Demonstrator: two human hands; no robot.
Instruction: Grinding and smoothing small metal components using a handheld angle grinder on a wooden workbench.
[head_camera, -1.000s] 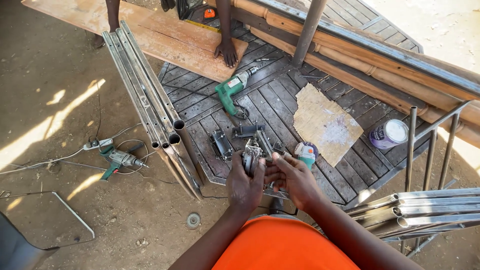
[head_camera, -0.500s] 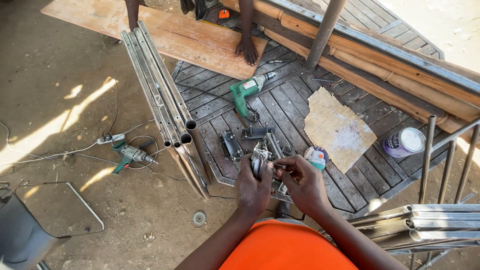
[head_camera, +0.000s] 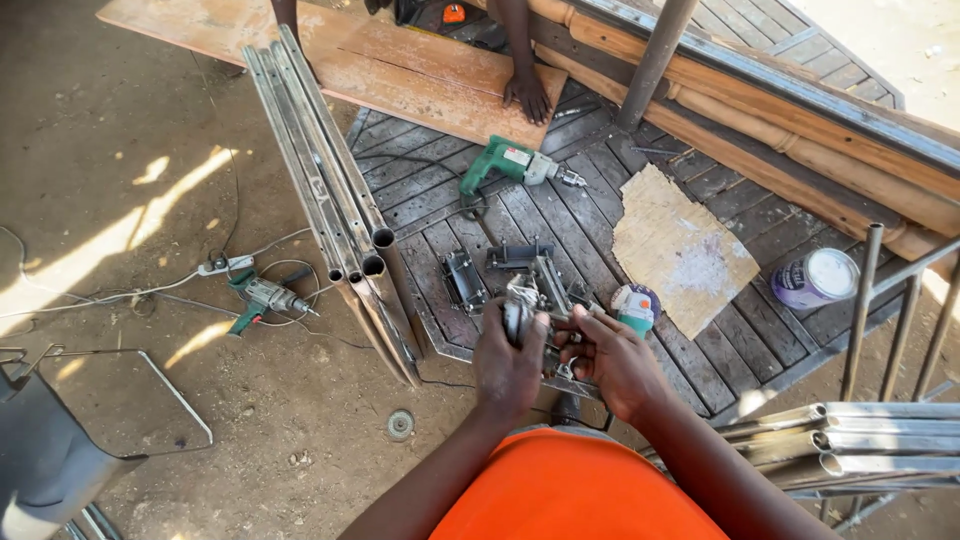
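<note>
Hands: left hand (head_camera: 508, 362) grips metal part (head_camera: 517, 312) | right hand (head_camera: 612, 358) pinches small fitting, seemingly a hinge (head_camera: 566, 322) | tin (head_camera: 634, 306) just beside | green drill (head_camera: 505, 164) behind.

Metal hardware piece held over the slatted wooden deck

The small grey metal part (head_camera: 522, 318), shiny and worn, sits upright between both hands at the deck's near edge; more dull metal pieces (head_camera: 540, 268) of the same kind lie flat on the dark slats just beyond it, one a boxy bracket (head_camera: 463, 280) to the left
</note>
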